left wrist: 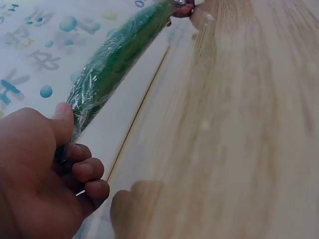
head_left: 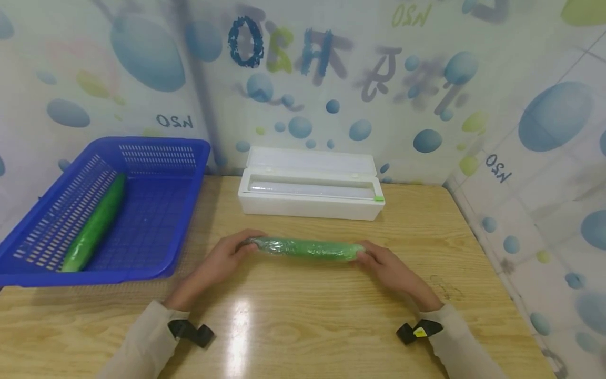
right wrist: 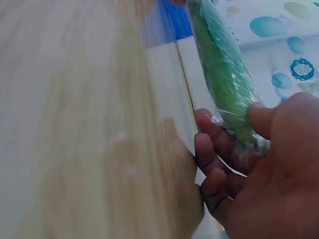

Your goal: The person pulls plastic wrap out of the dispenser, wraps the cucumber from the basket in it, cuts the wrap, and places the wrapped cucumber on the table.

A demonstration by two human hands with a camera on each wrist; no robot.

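Observation:
A green cucumber in clear plastic film is held lengthwise across the front of me, above the wooden table. My left hand pinches its left end between thumb and curled fingers. At the other end, my right hand pinches the film-covered tip the same way. In the left wrist view the wrapped cucumber slants up from the left hand, its film crinkled and shiny. The right wrist view shows the cucumber rising from the thumb and fingers of the right hand.
Behind the hands stands a white film dispenser box, its lid raised and a roll inside. To the left, a blue plastic basket holds another cucumber. Patterned walls border the wooden table at the back and right.

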